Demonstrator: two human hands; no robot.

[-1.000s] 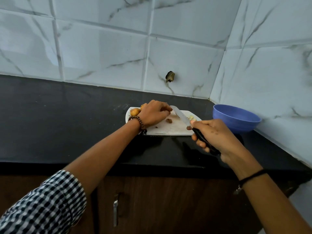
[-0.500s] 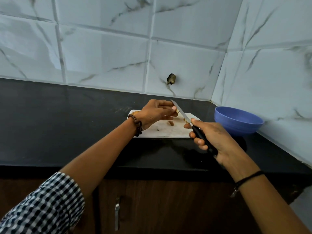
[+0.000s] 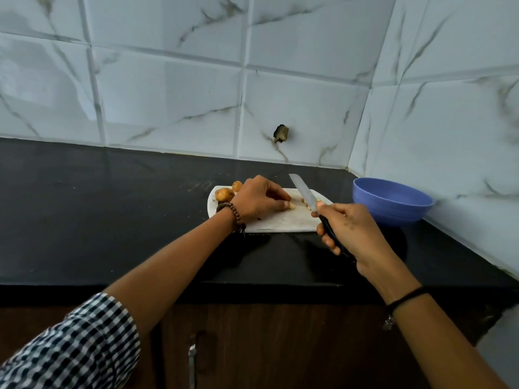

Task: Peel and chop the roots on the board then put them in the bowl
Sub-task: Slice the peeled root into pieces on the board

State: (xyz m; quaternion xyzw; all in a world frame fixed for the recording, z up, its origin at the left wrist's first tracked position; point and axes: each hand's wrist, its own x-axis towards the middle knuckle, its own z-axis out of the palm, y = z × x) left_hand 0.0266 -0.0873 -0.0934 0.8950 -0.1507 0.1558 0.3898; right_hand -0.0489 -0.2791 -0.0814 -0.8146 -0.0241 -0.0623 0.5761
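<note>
A white cutting board (image 3: 280, 223) lies on the black counter. Two orange-brown roots (image 3: 223, 194) rest at its far left corner. My left hand (image 3: 259, 198) presses down on a small pale root piece (image 3: 292, 206) in the board's middle, fingers curled over it. My right hand (image 3: 346, 230) grips the black handle of a knife (image 3: 304, 193); the blade points up and away, its edge just right of the pale piece. Small cut bits (image 3: 306, 203) lie by the blade. The blue bowl (image 3: 391, 202) stands right of the board.
The black counter (image 3: 112, 220) stretches far to the left. Marble tiled walls meet in a corner behind the bowl, with a dark hole (image 3: 281, 133) in one tile. Brown cabinet doors with a metal handle (image 3: 192, 363) sit below the counter edge.
My left hand lifted the piece off the board half a second ago, then set it back down. The knife followed and now stands beside the piece.
</note>
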